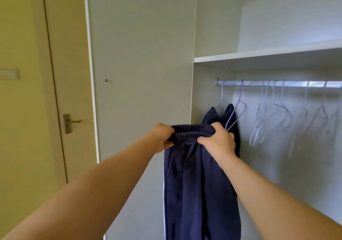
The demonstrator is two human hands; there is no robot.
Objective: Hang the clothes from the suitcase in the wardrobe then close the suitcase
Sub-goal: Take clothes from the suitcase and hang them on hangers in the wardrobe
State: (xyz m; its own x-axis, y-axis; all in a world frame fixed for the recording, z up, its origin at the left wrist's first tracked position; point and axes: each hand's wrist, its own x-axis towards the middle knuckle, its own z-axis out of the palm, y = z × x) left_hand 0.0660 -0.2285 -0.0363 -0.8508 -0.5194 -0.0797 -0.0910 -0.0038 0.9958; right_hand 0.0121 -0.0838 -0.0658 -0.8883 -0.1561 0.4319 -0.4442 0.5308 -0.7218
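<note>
Navy blue trousers with an elastic waistband and a white side stripe hang down in front of me. My left hand grips the left end of the waistband and my right hand grips the right end. A purple wire hanger hangs on the metal rail of the open wardrobe, just behind my right hand. Another dark garment hangs on a white hanger at the rail's left end, partly hidden by the trousers. The suitcase is out of view.
Several empty pale hangers hang further right on the rail. A white shelf runs above the rail. The wardrobe door stands open to the left, and beyond it is a room door with a metal handle.
</note>
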